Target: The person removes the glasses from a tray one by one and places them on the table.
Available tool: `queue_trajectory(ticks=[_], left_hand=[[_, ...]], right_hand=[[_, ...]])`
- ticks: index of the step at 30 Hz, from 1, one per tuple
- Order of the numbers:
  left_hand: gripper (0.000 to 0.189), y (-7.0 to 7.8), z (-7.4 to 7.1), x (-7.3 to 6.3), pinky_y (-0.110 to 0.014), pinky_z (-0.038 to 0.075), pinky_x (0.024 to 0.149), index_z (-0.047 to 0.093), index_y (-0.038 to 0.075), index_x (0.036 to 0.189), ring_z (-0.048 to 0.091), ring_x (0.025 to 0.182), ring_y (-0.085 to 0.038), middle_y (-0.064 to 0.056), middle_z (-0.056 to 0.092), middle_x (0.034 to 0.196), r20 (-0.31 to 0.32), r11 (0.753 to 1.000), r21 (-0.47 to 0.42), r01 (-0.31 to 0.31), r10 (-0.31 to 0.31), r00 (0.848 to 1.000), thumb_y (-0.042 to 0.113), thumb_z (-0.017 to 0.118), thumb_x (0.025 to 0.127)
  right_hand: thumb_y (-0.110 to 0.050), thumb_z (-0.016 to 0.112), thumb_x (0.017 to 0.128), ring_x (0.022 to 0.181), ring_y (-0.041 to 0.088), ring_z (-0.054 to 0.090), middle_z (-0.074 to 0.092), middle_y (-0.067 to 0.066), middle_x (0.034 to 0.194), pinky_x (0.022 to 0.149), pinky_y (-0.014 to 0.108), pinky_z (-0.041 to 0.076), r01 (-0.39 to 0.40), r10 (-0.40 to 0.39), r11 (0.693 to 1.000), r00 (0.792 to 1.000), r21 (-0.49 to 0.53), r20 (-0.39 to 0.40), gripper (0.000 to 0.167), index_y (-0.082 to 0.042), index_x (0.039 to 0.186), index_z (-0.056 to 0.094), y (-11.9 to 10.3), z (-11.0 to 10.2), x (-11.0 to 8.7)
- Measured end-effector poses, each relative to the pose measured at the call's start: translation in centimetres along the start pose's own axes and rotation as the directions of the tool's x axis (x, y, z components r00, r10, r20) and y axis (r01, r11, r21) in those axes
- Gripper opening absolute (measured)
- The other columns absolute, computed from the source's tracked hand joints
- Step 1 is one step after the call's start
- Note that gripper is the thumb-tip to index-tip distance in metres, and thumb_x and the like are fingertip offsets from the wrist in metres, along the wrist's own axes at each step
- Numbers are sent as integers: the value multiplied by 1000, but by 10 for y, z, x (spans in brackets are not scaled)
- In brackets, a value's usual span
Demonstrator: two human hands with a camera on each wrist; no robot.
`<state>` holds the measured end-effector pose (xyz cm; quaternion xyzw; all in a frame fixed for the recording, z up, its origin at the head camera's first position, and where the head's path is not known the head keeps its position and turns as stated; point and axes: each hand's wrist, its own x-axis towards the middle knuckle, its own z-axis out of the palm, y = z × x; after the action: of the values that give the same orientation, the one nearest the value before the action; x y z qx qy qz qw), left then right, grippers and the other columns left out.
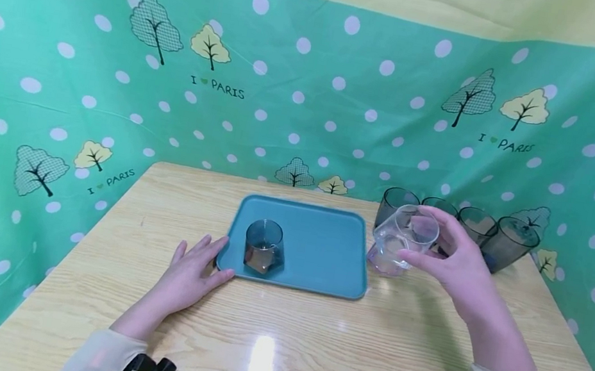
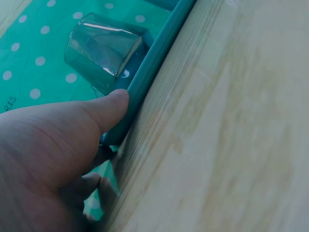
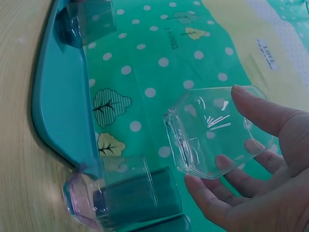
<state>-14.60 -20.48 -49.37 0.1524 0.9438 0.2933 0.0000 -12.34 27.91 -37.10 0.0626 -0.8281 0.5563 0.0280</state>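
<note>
My right hand (image 1: 452,255) holds a clear drinking glass (image 3: 212,130) between thumb and fingers, above the table right of the tray. The glass is tilted, with its thick faceted base toward the tray. Below it stands another clear glass (image 1: 385,265) with a faint purple tint, partly hidden by the held one. On the left part of the blue tray (image 1: 322,251) sits a grey tinted glass (image 1: 264,246), upright. My left hand (image 1: 190,275) touches the tray's near left corner, fingers spread and thumb (image 2: 113,106) at the rim.
Several dark grey glasses (image 1: 510,242) stand in a row at the back right of the wooden table (image 1: 335,354), partly behind my right hand. A green dotted cloth (image 1: 331,119) hangs close behind the table and along both sides.
</note>
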Motion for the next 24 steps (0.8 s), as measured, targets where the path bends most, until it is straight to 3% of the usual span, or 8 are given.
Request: queue_trajectory(ticks=[6, 14, 19, 24], left_hand=[[82, 1, 0, 1, -74, -3, 129, 41, 0, 169, 26, 163, -48, -25, 48, 167, 5, 1000, -1, -2, 2, 1000, 45, 72, 108], [81, 3, -1, 1, -74, -2, 129, 41, -1, 168, 27, 163, -48, -25, 48, 167, 6, 1000, 3, -2, 2, 1000, 42, 73, 108], [80, 3, -2, 0, -74, -3, 129, 41, -1, 168, 27, 163, -48, -25, 48, 167, 6, 1000, -7, 0, 0, 1000, 42, 73, 108], [81, 3, -2, 0, -73, -3, 129, 41, 0, 169, 26, 164, -48, -24, 48, 167, 8, 1000, -9, 3, -3, 1000, 43, 72, 109]], right_hand=[[-25, 87, 100, 152, 33, 45, 55, 9, 160, 95, 17, 53, -21, 21, 999, 1000, -39, -1, 81, -27, 169, 43, 2, -15, 0], [-24, 84, 102, 143, 21, 50, 56, 7, 158, 94, 17, 52, -36, 35, 997, 999, -75, -19, 78, -27, 169, 43, 6, -34, 0], [-24, 84, 102, 142, 22, 50, 54, 9, 159, 92, 15, 50, -42, 39, 993, 999, -113, -32, 82, -28, 171, 40, 14, -45, 1], [-21, 84, 103, 135, 12, 52, 53, 8, 156, 92, 13, 49, -52, 48, 992, 998, -111, -38, 84, -24, 173, 37, 23, -53, 5]])
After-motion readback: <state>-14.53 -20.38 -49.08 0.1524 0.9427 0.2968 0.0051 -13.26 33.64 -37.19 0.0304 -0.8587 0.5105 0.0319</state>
